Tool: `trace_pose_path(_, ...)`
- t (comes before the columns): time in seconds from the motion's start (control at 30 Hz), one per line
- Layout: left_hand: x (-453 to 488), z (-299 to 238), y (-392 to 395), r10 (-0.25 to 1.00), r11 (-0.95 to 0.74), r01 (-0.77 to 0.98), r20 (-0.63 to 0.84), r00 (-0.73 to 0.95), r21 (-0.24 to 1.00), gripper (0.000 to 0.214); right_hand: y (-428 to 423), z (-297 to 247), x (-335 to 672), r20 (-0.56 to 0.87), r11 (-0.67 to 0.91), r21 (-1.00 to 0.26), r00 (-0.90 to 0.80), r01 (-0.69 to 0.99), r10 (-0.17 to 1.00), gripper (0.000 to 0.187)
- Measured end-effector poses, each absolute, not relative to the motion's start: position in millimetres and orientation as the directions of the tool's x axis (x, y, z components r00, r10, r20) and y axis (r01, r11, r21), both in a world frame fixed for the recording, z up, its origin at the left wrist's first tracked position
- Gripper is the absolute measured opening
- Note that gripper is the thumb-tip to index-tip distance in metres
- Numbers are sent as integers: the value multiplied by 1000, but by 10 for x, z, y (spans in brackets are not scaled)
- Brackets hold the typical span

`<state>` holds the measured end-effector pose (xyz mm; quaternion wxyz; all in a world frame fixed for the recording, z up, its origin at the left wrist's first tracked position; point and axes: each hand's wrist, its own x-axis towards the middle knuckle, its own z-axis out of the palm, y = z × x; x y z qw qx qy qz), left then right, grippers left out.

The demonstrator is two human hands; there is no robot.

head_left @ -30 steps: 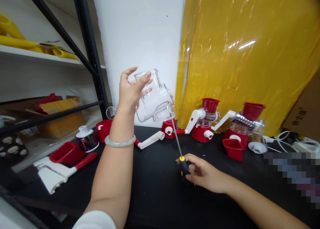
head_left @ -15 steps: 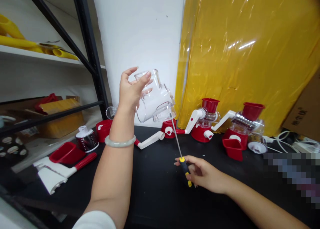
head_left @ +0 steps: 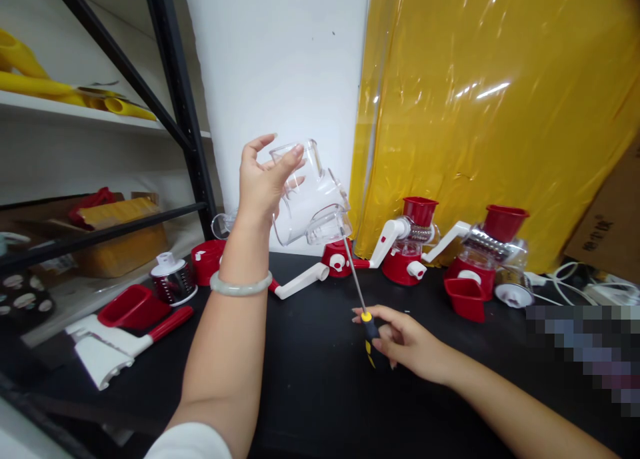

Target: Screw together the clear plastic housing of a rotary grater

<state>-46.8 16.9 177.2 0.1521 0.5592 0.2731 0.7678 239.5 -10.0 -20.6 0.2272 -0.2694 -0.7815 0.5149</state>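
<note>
My left hand [head_left: 265, 179] is closed on a clear plastic grater housing [head_left: 313, 212], holding it tilted above the table. Between the fingers and thumb of my right hand [head_left: 400, 339] is the dark blue and yellow handle of a screwdriver [head_left: 369, 329]. Its metal shaft points up and its tip meets the lower right part of the housing; whether a screw sits there is too small to tell. Behind the housing stands a red base [head_left: 336, 259], near a white crank handle [head_left: 303, 282].
Two assembled red rotary graters [head_left: 405, 262] [head_left: 475, 265] stand at the back right, with white cables [head_left: 563, 275] beyond. To the left lie a grating drum [head_left: 174, 282], a red hopper [head_left: 134, 307] and a white part with a red lever [head_left: 107, 345]. A black shelf frame [head_left: 183, 112] rises at left.
The screwdriver handle has turned in my right hand, its yellow markings now showing differently. My right fingers have shifted slightly. My left hand and the housing stay almost in place.
</note>
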Motion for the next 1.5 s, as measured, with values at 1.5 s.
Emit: trace_pose_path(1.5, -415, 1780, 147, 549, -794, 58, 754, -359, 606, 78, -92, -243, 2354, 23, 221, -951, -663, 217, 749, 41)
